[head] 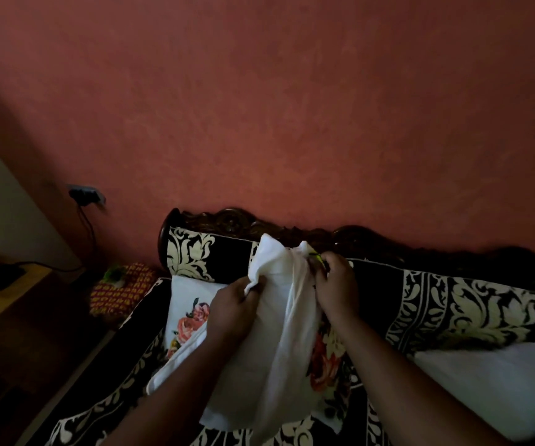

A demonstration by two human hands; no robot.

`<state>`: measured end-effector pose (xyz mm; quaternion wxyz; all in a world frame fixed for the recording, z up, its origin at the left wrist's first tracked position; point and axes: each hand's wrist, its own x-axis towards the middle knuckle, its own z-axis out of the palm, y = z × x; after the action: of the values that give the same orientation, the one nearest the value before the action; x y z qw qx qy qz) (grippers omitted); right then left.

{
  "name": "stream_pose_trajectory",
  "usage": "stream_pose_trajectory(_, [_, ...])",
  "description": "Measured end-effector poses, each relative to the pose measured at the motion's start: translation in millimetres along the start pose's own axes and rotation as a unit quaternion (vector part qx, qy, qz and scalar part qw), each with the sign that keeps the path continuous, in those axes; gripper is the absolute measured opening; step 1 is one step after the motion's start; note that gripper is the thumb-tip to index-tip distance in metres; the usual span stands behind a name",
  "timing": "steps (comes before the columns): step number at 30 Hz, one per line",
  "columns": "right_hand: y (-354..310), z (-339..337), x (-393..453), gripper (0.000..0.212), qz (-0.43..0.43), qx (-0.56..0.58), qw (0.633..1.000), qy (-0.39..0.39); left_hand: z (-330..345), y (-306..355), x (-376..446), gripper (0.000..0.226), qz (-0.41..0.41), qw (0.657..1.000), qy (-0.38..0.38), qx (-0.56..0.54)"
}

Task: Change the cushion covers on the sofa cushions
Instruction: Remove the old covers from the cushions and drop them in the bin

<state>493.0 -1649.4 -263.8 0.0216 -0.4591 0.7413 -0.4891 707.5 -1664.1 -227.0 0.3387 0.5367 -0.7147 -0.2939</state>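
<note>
A white cushion cover (269,342) with a floral print hangs bunched in front of me, over the sofa seat. My left hand (232,312) grips a fold of its upper edge. My right hand (335,289) pinches the opposite upper edge, fingers curled into the cloth. A white cushion with red roses (188,312) leans in the sofa's left corner behind the cover. A bare white cushion (485,378) lies on the seat at the right. Whether a cushion is inside the held cover is hidden.
The sofa (436,304) has black and cream patterned fabric and a carved dark wood back against a red wall. A red and yellow patterned object (121,289) sits beside its left arm. A wooden table (5,304) stands at the left, under a wall socket (86,194) with cables.
</note>
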Motion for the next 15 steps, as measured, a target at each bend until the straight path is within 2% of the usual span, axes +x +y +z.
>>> stream_pose_trajectory(4, [25, 7, 2, 0.016, 0.056, -0.077, 0.993, -0.066, -3, -5, -5, 0.031, 0.015, 1.000, -0.008, -0.026])
stream_pose_trajectory(6, [24, 11, 0, 0.012, 0.095, -0.051, 0.990, -0.091, -5, -8, -8, 0.027, 0.024, 0.999, -0.012, -0.027])
stream_pose_trajectory(7, [18, 11, -2, 0.015, 0.102, -0.003, 0.990, -0.097, -6, -10, -9, 0.026, 0.025, 0.999, -0.012, -0.033])
stream_pose_trajectory(9, [-1, 7, -8, 0.032, 0.080, 0.127, 0.981, -0.125, -9, -12, -9, 0.026, 0.031, 0.999, -0.012, -0.042])
stream_pose_trajectory(11, [-21, 5, -13, 0.056, 0.027, 0.180, 0.972, -0.149, -11, -11, -8, 0.025, 0.042, 0.998, -0.009, -0.042])
stream_pose_trajectory(13, [-29, 9, -16, 0.058, -0.022, 0.114, 0.986, -0.123, -10, -8, -8, 0.027, 0.046, 0.998, 0.005, -0.040])
stream_pose_trajectory(15, [-30, 12, -14, 0.041, -0.064, 0.009, 0.996, -0.065, -7, -7, -9, 0.028, 0.048, 0.998, 0.018, -0.034])
